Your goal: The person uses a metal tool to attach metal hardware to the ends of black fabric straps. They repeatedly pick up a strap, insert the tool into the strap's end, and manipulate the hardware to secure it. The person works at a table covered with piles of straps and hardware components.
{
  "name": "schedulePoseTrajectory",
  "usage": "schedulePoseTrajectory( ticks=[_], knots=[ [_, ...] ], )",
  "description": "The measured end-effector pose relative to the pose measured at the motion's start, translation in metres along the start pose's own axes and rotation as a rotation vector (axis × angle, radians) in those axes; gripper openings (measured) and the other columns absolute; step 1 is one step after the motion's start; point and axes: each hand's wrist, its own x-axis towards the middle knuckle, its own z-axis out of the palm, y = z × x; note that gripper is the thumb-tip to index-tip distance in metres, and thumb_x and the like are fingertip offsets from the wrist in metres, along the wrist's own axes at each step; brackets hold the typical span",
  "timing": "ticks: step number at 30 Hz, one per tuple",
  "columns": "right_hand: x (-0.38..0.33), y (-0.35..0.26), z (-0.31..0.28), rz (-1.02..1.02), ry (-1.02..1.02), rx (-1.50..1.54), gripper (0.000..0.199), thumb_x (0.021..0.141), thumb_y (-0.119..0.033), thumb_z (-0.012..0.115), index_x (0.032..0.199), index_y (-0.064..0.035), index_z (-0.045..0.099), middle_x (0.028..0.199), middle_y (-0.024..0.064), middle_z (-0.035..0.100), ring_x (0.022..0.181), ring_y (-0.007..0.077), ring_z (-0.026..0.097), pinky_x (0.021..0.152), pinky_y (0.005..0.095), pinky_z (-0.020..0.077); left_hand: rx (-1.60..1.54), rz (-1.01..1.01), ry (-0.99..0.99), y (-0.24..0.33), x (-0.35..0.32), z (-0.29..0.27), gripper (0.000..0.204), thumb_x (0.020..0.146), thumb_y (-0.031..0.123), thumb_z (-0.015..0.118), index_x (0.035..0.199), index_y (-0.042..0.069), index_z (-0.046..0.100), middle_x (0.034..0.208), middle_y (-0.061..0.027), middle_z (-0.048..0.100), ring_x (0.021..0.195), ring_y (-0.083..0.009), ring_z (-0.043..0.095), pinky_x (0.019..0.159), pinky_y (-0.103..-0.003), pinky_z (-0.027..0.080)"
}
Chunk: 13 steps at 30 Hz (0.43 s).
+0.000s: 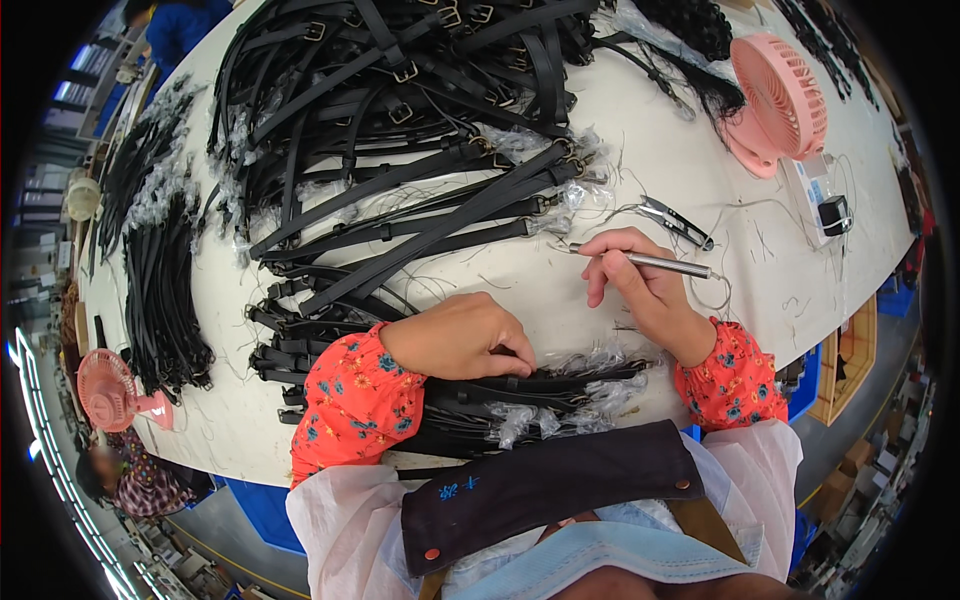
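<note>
My right hand [640, 290] is closed round a slim silver pen-shaped tool [665, 264], its tip pointing left and a thin cord trailing from its back end. My left hand [462, 338] is closed, thumb and fingertips pinched at a black belt [570, 383] in the row nearest me; the exact grip is partly hidden. Clear plastic wrap [610, 395] covers the ends of these belts. Beyond my left hand, more black belts with metal buckles lie side by side, one long belt [440, 228] slanting across them. Thread snips [676, 222] rest beyond my right hand.
A large heap of buckled belts [400, 70] covers the far table. Bundled straps [165, 290] lie at left. Pink fans stand at far right [780, 95] and left [105, 390]. A white power strip [805, 200] holds a black plug [834, 215]. Another person [150, 485] sits at lower left.
</note>
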Motion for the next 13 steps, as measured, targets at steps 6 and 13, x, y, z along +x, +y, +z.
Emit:
schedulePoseTrajectory(
  ticks=[6,13],
  knots=[
    [0.0,0.0,0.002,0.031,0.038,0.041,0.028,0.112,-0.022,0.051,0.124,0.0005,0.062,0.09,0.0072,0.067,0.077,0.0112,0.063,0.072,0.0268,0.0521,0.607,-0.058,0.9,-0.003,0.013,0.002,0.029,0.087,0.009,0.078,0.114,0.005,0.069,0.109,-0.0131,0.067,0.09,-0.0323,0.069,0.077,-0.039,0.055],
    [-0.001,-0.001,0.004,0.022,0.023,0.069,0.029,0.111,-0.022,0.052,0.124,0.001,0.062,0.092,0.0081,0.068,0.079,0.013,0.065,0.076,0.0275,0.0542,0.186,-0.073,0.552,-0.013,0.011,0.008,0.033,0.089,0.009,0.077,0.12,0.006,0.067,0.112,-0.0132,0.066,0.085,-0.0211,0.068,0.071,-0.035,0.054]
  ],
)
